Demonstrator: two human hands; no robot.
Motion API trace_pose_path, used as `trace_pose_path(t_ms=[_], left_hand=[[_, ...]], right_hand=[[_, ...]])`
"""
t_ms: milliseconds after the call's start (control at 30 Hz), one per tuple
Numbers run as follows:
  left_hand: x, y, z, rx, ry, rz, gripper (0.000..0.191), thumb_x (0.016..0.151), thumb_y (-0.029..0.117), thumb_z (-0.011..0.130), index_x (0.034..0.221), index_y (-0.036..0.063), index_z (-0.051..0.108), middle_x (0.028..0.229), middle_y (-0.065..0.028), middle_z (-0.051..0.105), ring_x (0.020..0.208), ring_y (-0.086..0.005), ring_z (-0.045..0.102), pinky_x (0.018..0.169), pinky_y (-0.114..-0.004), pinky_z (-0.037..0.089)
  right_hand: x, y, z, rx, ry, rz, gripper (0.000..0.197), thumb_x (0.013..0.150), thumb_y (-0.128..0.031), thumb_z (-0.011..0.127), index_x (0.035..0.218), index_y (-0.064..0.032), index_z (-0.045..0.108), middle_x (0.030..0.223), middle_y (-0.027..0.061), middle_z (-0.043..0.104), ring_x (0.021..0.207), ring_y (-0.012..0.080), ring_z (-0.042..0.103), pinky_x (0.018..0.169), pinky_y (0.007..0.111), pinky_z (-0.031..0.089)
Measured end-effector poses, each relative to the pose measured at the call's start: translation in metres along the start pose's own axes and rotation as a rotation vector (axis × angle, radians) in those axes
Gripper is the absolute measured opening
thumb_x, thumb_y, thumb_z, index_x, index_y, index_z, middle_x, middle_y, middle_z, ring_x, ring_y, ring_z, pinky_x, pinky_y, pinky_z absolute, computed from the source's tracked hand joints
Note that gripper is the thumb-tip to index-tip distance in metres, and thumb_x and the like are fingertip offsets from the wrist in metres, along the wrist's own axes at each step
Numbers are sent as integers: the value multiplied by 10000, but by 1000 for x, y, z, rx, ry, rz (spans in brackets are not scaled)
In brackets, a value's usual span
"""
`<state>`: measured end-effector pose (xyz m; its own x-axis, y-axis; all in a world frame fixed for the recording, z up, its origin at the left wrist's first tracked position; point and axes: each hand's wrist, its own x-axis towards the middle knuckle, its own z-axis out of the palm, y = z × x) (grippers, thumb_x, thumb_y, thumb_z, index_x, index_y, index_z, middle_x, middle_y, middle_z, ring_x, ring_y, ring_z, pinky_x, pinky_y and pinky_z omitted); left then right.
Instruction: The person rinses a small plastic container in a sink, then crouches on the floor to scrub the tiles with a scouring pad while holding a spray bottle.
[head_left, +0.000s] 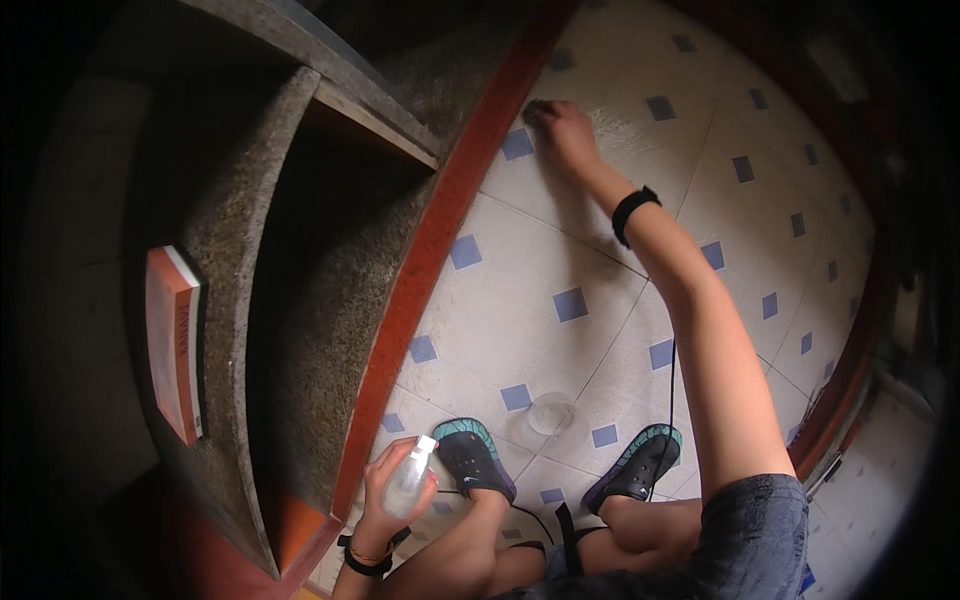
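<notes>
My left hand (382, 480), low in the view, is wrapped around a clear bottle (406, 484) with a white cap that points up and away from me. My right hand (568, 135) reaches far forward and presses a small dark scrubbing pad (535, 112) on the tiled floor (517, 225), close to a red border strip. Right of that hand, whitish wet or foamy streaks (622, 135) lie on the tiles. A translucent round container (549, 417) stands on the floor between my feet. Black bands circle both wrists.
Along the left runs a red raised edge (420, 285) with speckled stone shelving (262, 187) beyond it. A thick orange book (174, 345) rests on the stone slab. My feet wear dark clogs (474, 457). A thin black cord (672, 390) hangs beside my right arm. Another red edge curves along the right.
</notes>
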<state>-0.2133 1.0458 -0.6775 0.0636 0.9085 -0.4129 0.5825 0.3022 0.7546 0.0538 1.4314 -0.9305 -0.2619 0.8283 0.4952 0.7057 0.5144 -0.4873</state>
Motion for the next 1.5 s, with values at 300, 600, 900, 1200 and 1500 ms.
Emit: trace_pose_path(t_ms=[300, 600, 900, 1200, 1500], left_hand=[[13, -1, 3, 133, 25, 69, 407, 695, 38, 698, 1088, -21, 607, 1002, -175, 655, 835, -304, 680, 721, -328, 534], [13, 8, -1, 110, -23, 10, 411, 699, 36, 702, 1094, -18, 602, 1010, -170, 655, 850, -308, 674, 743, -336, 530], [20, 6, 15, 53, -6, 23, 351, 695, -25, 613, 1046, -1, 618, 954, -125, 665, 786, -235, 669, 710, -315, 524], [24, 6, 11, 76, -27, 138, 421, 684, -2, 696, 1092, -35, 597, 1022, -177, 651, 772, -242, 694, 682, -307, 551], [20, 4, 14, 19, -11, 76, 368, 684, -29, 617, 1052, -11, 606, 977, -132, 670, 811, -250, 673, 717, -316, 526]], right_hand=[[-83, -112, 39, 285, -258, -127, 58, 713, -83, 665, 766, -107, 660, 732, 79, 587, 784, 290, 576, 725, 412, 462], [-54, -83, 47, -46, -74, 153, 75, 790, -124, 656, 864, -111, 654, 835, 86, 608, 861, 290, 550, 784, 438, 408], [-38, -56, 22, -227, -79, 88, 99, 738, -116, 593, 804, -113, 667, 841, 57, 623, 911, 261, 567, 839, 390, 407], [-43, -76, 30, -126, -240, 144, 150, 706, -49, 618, 816, -132, 677, 852, 61, 620, 912, 244, 561, 809, 439, 400], [-61, -88, 42, 219, -321, 354, 129, 755, -56, 613, 862, -122, 639, 879, 54, 625, 870, 249, 566, 874, 446, 384]])
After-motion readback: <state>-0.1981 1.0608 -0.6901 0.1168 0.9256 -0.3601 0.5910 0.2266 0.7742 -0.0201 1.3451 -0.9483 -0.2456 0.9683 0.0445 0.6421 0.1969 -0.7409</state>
